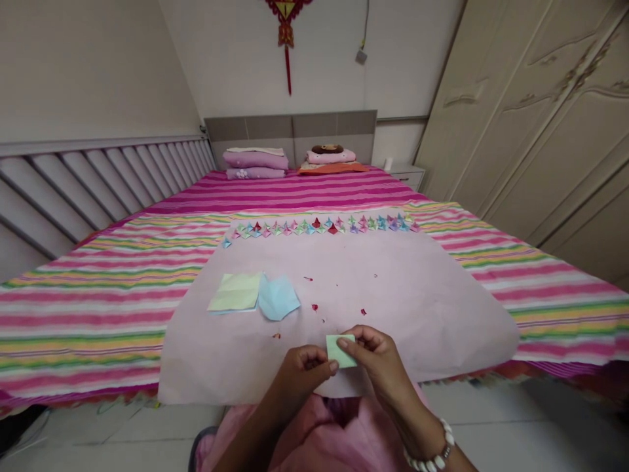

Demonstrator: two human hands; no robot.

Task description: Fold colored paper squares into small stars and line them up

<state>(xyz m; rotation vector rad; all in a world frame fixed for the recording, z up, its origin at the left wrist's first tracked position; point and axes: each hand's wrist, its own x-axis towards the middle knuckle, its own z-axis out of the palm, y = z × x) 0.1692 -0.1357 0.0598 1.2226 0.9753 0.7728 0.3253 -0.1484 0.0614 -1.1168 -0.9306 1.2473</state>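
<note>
Hands meet at 6 o'clock in the head view, just above the near edge of the bed. Left hand (304,367) has its fingers curled narrow, with thumb and forefinger pinched on the left edge of the green paper piece (341,349). Right hand (376,360) pinches the same piece from the right, fingertips closed over its top and right edge. A white bead bracelet (435,452) circles the right wrist. The green paper piece is small, roughly square, folded flat and held clear of the surface, between both hands, over the near edge of the pale sheet (417,308).

The pale sheet lies spread across the striped bedcover (98,295). On it, at 10 o'clock from the hands, lies a light green paper (236,292), with a light blue paper (278,296) just beside it at its 3 o'clock, the 2 overlapping slightly. Small red scraps (314,307) are scattered at 12 o'clock from the hands, well apart from each other. Further out at 12 o'clock, 1 row of small folded paper shapes (319,226) in mixed colours runs along the far edge of the sheet. Folded pillows (255,162) sit against the headboard (289,131). A wardrobe (540,118) stands at 2 o'clock.
</note>
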